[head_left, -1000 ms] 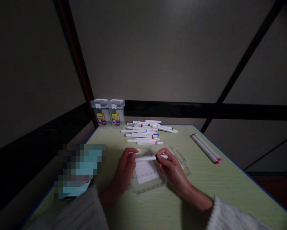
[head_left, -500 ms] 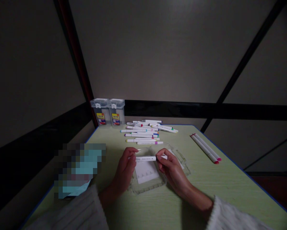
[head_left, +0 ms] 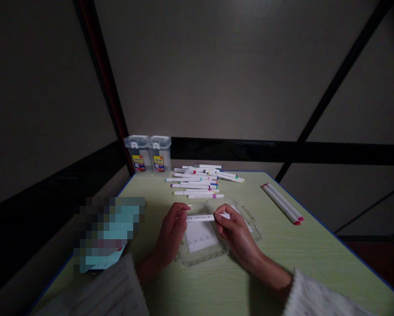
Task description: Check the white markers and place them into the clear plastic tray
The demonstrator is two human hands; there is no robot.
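A white marker [head_left: 200, 217] lies level between my two hands, in the middle of the head view. My left hand [head_left: 172, 229] is closed on its left end, which the fingers hide. At the other end, my right hand [head_left: 234, 228] pinches the marker near a dark band, with a short white piece showing past the fingertips. Below the marker, a clear plastic case [head_left: 206, 260] lies opened out on the table, a white paper insert [head_left: 202, 237] inside it. Both hands partly cover the case.
Several white markers [head_left: 193, 186] with coloured bands lie loosely beyond the case. Two lidded clear boxes [head_left: 160, 157] stand at the back left. Two red-ended markers [head_left: 282, 204] lie along the right side. A pixelated turquoise item [head_left: 118, 232] is at the left of the green table [head_left: 315, 250].
Almost nothing differs. The marker has turned very slightly between my fingers, and both hands stay in the same place.
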